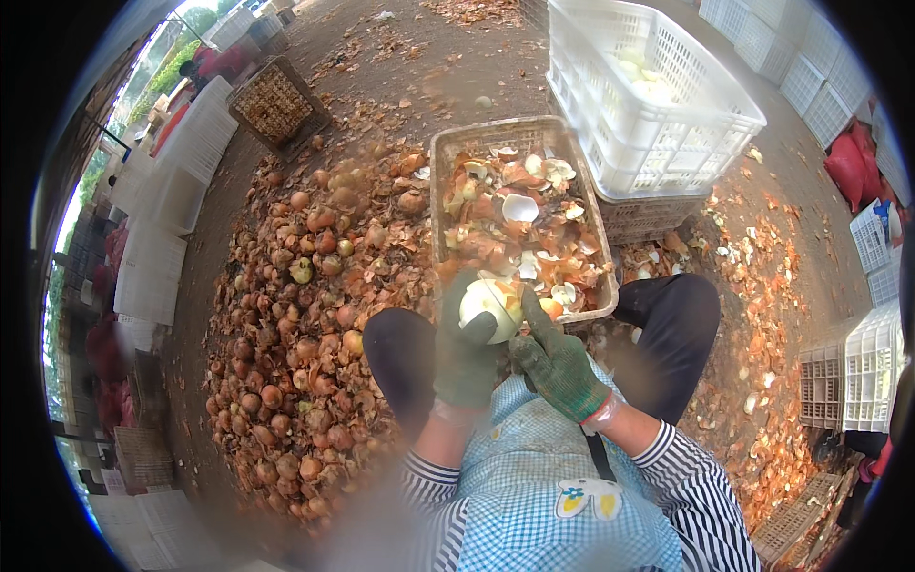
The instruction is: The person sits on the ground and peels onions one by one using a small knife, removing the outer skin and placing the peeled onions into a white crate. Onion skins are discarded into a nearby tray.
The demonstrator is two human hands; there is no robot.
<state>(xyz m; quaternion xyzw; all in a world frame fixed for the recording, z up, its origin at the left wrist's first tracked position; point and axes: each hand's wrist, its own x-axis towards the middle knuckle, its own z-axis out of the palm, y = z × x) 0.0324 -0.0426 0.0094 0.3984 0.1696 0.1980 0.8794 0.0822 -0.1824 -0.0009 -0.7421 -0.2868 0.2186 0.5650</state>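
Note:
My left hand (464, 360), in a dark green work glove, is closed around a mostly peeled, pale onion (491, 307) above the near end of a crate. My right hand (564, 374), in a green knit glove, is beside the onion with its fingers curled and the forefinger stretched toward it. A thin dark line crosses the onion near that fingertip; whether it is a blade cannot be made out. Beneath and beyond my hands, the brown plastic crate (440, 181) holds onion skins (467, 238) and pale peeled pieces (519, 208).
A large heap of unpeeled onions (286, 381) spreads over the ground at my left. White crates (658, 143) with peeled onions stand beyond the brown crate on the right, atop another crate (648, 217). Loose skins (753, 381) litter the ground at right. My knees (681, 305) flank the crate.

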